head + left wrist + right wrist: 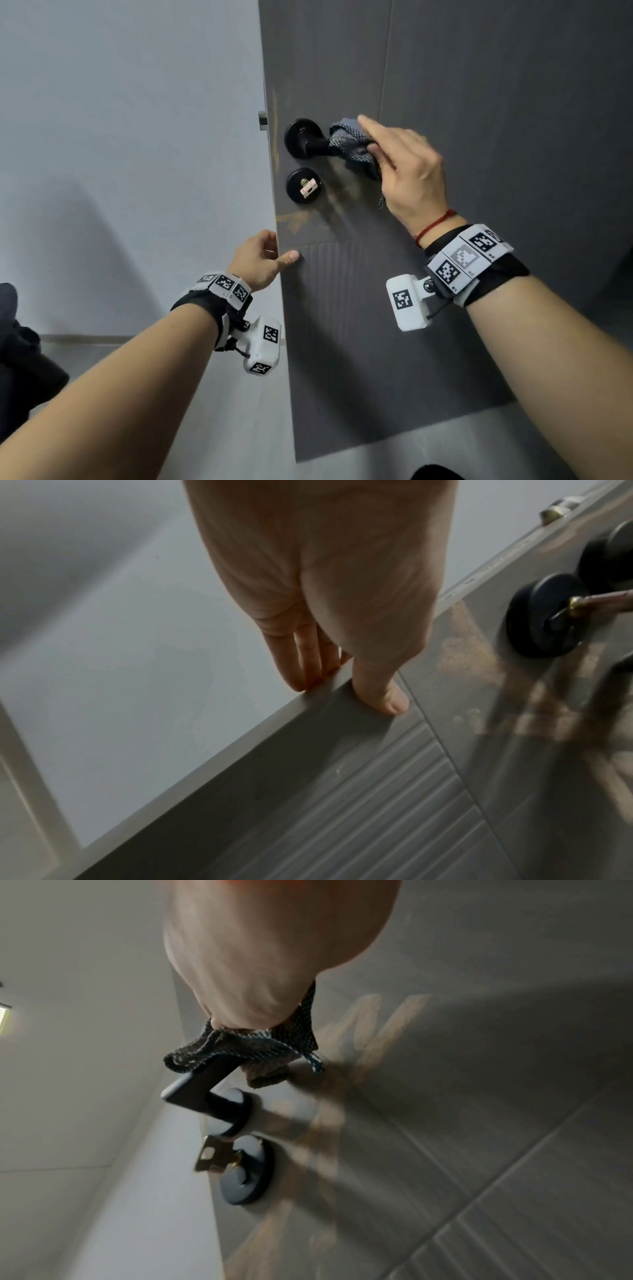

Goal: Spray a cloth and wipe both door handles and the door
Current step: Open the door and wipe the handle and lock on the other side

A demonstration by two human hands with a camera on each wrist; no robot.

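Right hand (407, 164) is clenching the grey cloth (352, 145), fingers curled round the bunched fabric and the lever of the door handle (313, 144) beneath it. The cloth is wrapping the lever's outer part; the bare black stub and round rose are showing just left of it, toward the door edge. A loose tail of cloth is hanging below the palm.

Left hand (260, 257) is gripping the edge of the dark door (479, 102) lower down, thumb (387, 696) lying on the near face, fingers (301, 664) hooking round the far side, steadying the panel.

Step in hand, by my reading: wiping the handle on this face. Below the handle a key (212, 1153) is sitting in the lock (303, 185).

Pale smears are showing on the door around the lock, so the panel looks unwiped. Next move is probably calling for sliding the cloth along the lever to the rose, while the left hand braces the door.
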